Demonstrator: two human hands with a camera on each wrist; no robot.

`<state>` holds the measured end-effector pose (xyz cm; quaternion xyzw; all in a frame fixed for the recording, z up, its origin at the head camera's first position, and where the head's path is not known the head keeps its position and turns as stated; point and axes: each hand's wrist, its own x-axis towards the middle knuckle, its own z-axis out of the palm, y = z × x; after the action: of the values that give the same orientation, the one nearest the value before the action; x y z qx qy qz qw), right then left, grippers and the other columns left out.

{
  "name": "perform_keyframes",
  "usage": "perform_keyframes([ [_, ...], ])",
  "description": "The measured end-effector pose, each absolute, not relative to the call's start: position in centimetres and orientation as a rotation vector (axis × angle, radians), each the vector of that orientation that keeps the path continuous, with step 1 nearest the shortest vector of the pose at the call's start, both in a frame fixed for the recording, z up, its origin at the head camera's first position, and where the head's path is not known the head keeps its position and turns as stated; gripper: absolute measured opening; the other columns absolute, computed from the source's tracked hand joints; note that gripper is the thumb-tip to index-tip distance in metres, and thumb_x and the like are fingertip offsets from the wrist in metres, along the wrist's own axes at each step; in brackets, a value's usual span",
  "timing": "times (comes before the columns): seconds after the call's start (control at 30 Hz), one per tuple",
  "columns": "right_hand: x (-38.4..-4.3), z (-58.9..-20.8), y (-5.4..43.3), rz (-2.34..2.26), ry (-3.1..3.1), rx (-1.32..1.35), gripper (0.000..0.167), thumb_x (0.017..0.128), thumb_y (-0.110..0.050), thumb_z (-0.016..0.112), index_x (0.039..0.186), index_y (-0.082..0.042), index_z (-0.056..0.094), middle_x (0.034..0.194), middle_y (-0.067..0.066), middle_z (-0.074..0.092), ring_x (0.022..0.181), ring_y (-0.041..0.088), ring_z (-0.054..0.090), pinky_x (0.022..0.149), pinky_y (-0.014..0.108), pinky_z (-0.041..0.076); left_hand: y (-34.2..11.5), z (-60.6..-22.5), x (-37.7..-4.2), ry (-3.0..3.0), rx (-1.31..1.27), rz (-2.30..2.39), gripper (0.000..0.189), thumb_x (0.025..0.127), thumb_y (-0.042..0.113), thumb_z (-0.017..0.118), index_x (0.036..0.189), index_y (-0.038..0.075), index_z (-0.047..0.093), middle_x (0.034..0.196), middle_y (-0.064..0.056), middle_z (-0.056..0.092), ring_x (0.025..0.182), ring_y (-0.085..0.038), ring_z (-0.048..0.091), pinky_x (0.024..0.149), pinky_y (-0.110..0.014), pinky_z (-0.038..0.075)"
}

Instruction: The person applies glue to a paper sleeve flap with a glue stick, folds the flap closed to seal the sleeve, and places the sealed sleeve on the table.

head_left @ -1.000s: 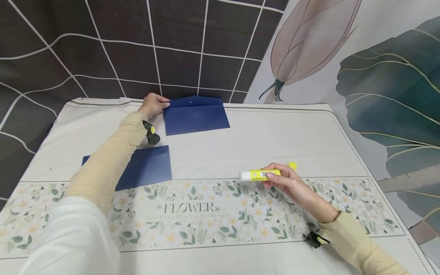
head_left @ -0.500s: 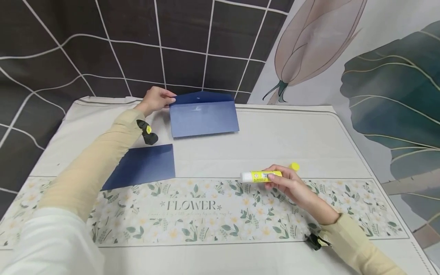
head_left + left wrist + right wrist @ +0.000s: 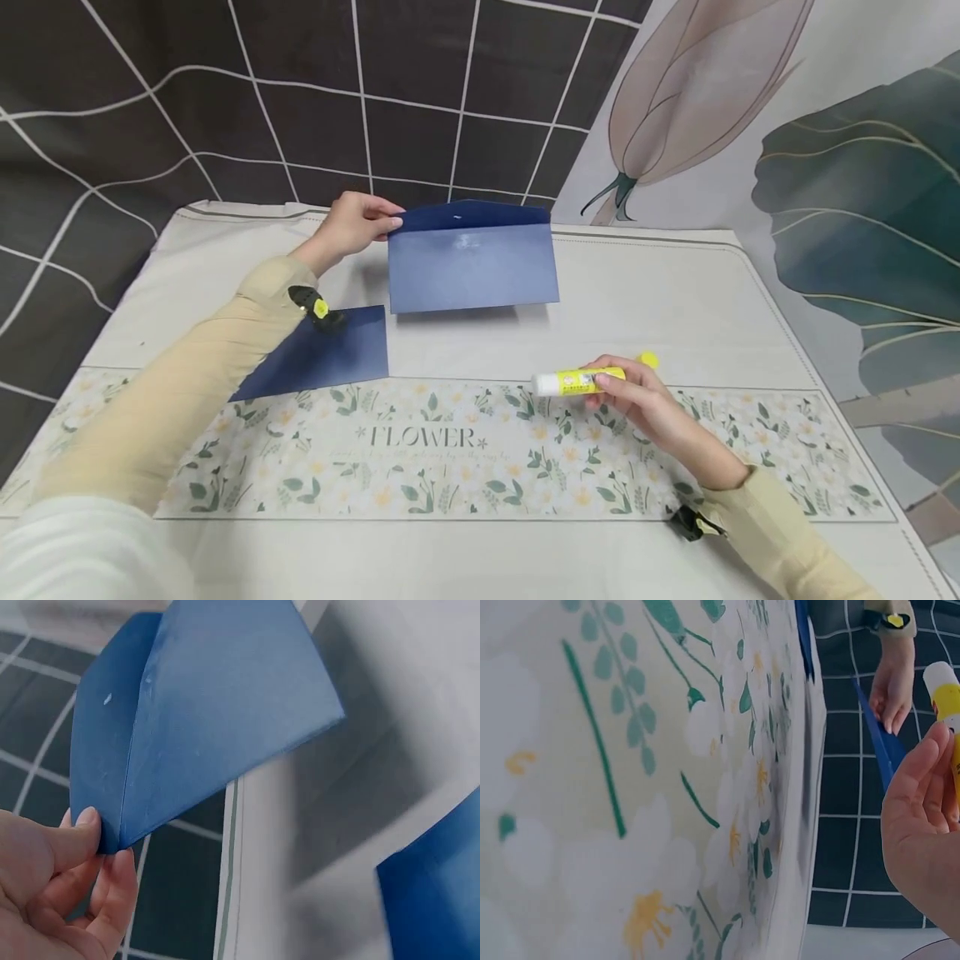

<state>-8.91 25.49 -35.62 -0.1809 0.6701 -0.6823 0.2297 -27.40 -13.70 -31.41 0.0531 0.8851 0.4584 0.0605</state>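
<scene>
At the far side of the table, my left hand (image 3: 351, 227) pinches the upper left corner of a dark blue envelope (image 3: 472, 267), its pointed flap standing up. In the left wrist view, thumb and fingers of the left hand (image 3: 71, 877) grip that envelope (image 3: 217, 705) by the flap's end; its lower edge is off the table. My right hand (image 3: 637, 398) holds a yellow glue stick (image 3: 581, 382) with its white end pointing left. The right wrist view shows the right hand (image 3: 922, 817) around the glue stick (image 3: 946, 697), partly cut off by the frame.
A second blue envelope (image 3: 330, 354) lies on the table under the left forearm. The yellow cap (image 3: 648, 359) sits just behind the right hand. A white cloth (image 3: 465, 558) with a floral band covers the table. A dark gridded curtain (image 3: 420, 75) hangs behind.
My left hand has raised the envelope off the table and brought it rightward and nearer, tilting its face. The right hand still holds the glue stick in almost the same place.
</scene>
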Motion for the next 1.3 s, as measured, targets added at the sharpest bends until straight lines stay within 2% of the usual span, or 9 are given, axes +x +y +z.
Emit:
perform_keyframes([
  [0.13,-8.8,-35.3,25.4,-1.879,1.846,-0.538,0.035,0.099,-0.003,0.036,0.108,-0.019,0.066,0.098,-0.009,0.066,0.08,0.006,0.062,0.08,0.024,0.051,-13.2,-31.1,-25.6,2.689,0.216,1.369,0.028,0.093,0.011,0.062,0.118,-0.001,0.067,0.108,-0.02,0.07,0.068,0.003,0.06,0.069,-0.015,0.054],
  [0.27,-8.6,-35.0,25.5,-1.87,1.846,-0.573,0.037,0.099,-0.003,0.035,0.107,-0.02,0.066,0.097,-0.01,0.066,0.078,0.003,0.062,0.077,0.024,0.051,-12.8,-31.2,-23.6,2.693,0.274,1.328,0.027,0.093,0.011,0.062,0.116,-0.002,0.067,0.104,-0.019,0.072,0.068,0.001,0.061,0.072,-0.024,0.056],
  [0.43,-8.3,-34.5,25.8,-1.867,1.874,-0.604,0.037,0.099,-0.003,0.034,0.107,-0.02,0.066,0.095,-0.01,0.067,0.074,0.004,0.061,0.074,0.025,0.051,-12.6,-32.1,-20.8,2.661,0.324,1.272,0.026,0.094,0.011,0.06,0.116,-0.001,0.067,0.103,-0.02,0.071,0.078,-0.015,0.069,0.079,-0.035,0.057],
  [0.57,-8.2,-34.1,26.1,-1.871,1.889,-0.621,0.037,0.1,-0.004,0.033,0.108,-0.019,0.066,0.093,-0.009,0.067,0.072,0.006,0.06,0.074,0.026,0.05,-12.3,-32.8,-18.9,2.645,0.377,1.229,0.025,0.095,0.013,0.06,0.116,0.001,0.068,0.102,-0.019,0.071,0.083,-0.025,0.068,0.075,-0.032,0.053],
  [0.73,-7.8,-34.2,26.3,-1.872,1.875,-0.62,0.038,0.1,-0.003,0.033,0.109,-0.02,0.066,0.095,-0.011,0.066,0.073,0.004,0.06,0.074,0.024,0.05,-11.9,-33.6,-17.1,2.605,0.409,1.191,0.025,0.095,0.014,0.06,0.116,0.003,0.068,0.1,-0.016,0.072,0.08,-0.023,0.066,0.071,-0.028,0.051],
  [1.0,-7.5,-34.8,25.8,-1.848,1.873,-0.588,0.037,0.099,-0.003,0.035,0.107,-0.02,0.067,0.09,-0.009,0.068,0.073,0.004,0.06,0.069,0.023,0.051,-11.7,-34.7,-15.6,2.484,0.431,1.168,0.027,0.096,0.012,0.058,0.119,0.0,0.065,0.106,-0.018,0.071,0.083,-0.021,0.07,0.078,-0.035,0.058],
  [1.3,-7.3,-35.2,25.2,-1.829,1.846,-0.589,0.034,0.099,-0.004,0.037,0.107,-0.019,0.067,0.091,-0.006,0.068,0.073,0.004,0.062,0.071,0.025,0.052,-11.3,-36.0,-14.7,2.357,0.371,1.151,0.027,0.094,0.01,0.059,0.118,-0.001,0.066,0.111,-0.019,0.07,0.087,-0.019,0.07,0.075,-0.027,0.059],
])
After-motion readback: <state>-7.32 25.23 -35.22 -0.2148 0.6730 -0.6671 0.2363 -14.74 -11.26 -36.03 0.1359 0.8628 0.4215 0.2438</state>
